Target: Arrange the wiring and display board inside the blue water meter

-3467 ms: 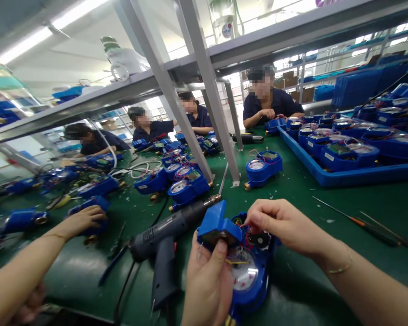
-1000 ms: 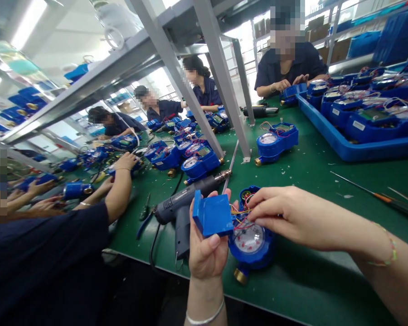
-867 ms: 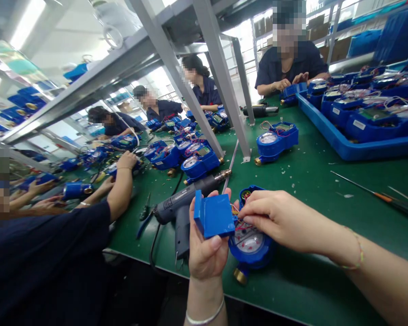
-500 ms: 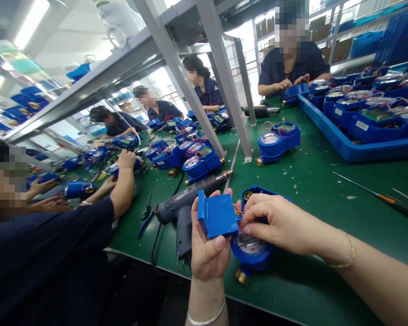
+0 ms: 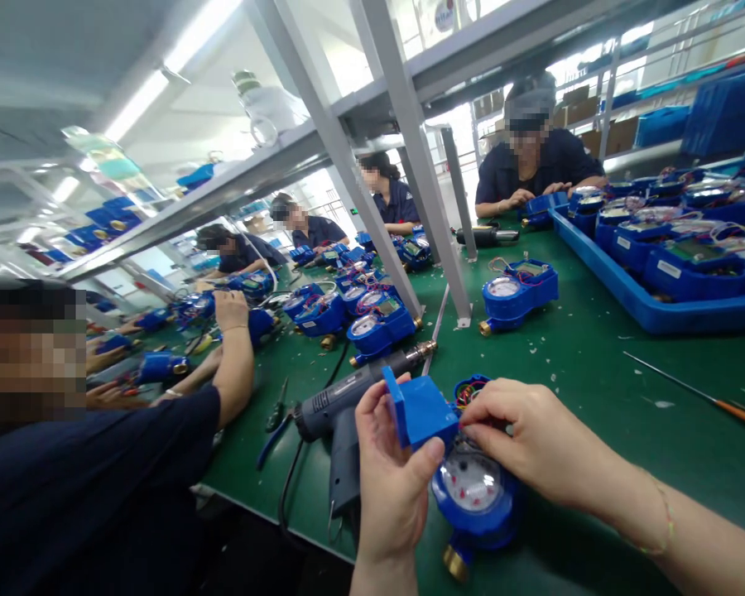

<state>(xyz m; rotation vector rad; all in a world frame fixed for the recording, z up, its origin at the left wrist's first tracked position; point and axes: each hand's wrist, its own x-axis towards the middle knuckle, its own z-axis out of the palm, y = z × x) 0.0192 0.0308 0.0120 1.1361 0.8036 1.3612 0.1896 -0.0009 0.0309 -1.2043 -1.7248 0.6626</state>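
My left hand is closed around a blue plastic meter cover, held tilted with the thumb on its near edge. Below and just right of it a blue water meter lies on the bench, with a clear round dial window and a brass pipe end. Thin coloured wires show in the meter's far compartment. My right hand pinches at the cover's right edge, above the dial; whatever is between its fingertips is hidden.
A grey heat gun lies left of my left hand, its cord over the bench edge. Another blue meter stands by the shelf posts. A blue tray of meters and a screwdriver lie right. A co-worker's arm reaches in at left.
The view has tilted up, so the scene sits lower in the picture. The cover has turned and tilted in my left hand, and more of the meter's dial shows. My right hand keeps its pinch.
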